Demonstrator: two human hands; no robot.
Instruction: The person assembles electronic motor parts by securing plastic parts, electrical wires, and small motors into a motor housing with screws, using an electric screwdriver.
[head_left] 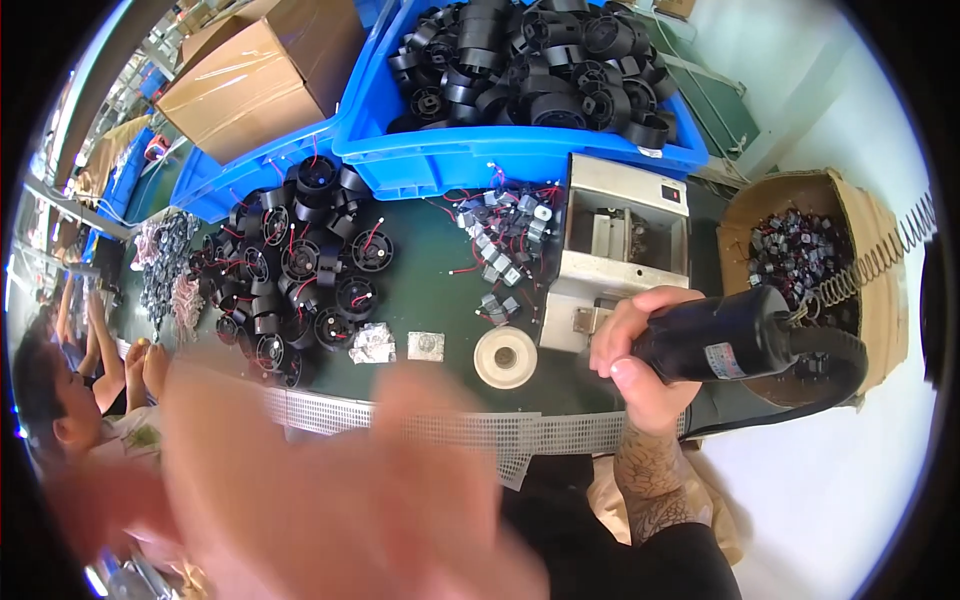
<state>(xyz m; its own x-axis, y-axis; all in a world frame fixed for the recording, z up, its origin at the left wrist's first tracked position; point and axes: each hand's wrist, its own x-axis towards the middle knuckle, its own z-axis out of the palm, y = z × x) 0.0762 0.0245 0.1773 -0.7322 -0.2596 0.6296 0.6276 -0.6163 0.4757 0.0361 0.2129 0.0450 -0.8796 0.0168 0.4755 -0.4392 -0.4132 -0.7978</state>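
Observation:
My right hand is wrapped round a black electric screwdriver, which lies sideways with its cord end to the right; its tip is hidden. My left hand is raised close to the camera and badly blurred, so what its fingers do cannot be made out. Under the right hand stands a cream-coloured metal machine with an open top. Beside it lie small motors with red and black wires. To the left are black round plastic housings, several with wires showing.
Blue bins stand at the back, one heaped with black housings. A cardboard box rests at the far left, another box of motors at right. A round white dish and small clear packets lie in front. A co-worker sits left.

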